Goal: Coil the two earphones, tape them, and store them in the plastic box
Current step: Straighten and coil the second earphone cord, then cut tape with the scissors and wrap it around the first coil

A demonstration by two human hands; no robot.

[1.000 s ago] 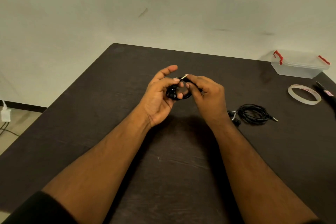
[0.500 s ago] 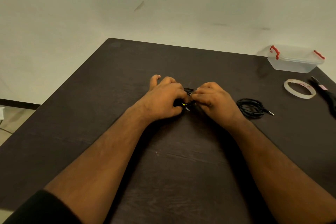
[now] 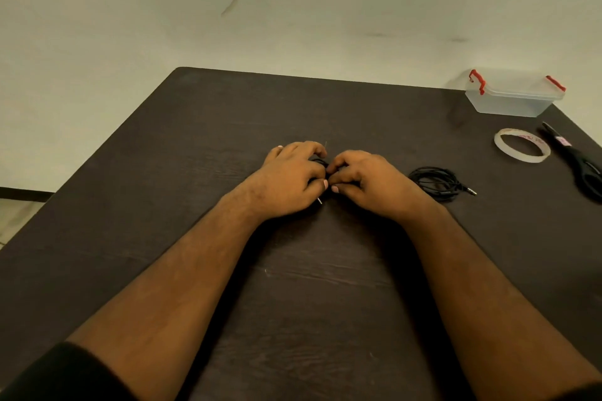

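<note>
A dark wood-grain tabletop (image 3: 169,205) carries everything. At its middle, the left hand (image 3: 290,182) and right hand (image 3: 368,184) press palm-down, fingers curled around a black earphone coil (image 3: 321,163), mostly hidden beneath them. Far right of the hands stands the clear plastic box (image 3: 511,101) with red clasps. Nearer lie black scissors (image 3: 576,163), a tape roll (image 3: 522,149), and the second coiled earphone (image 3: 435,181).
</note>
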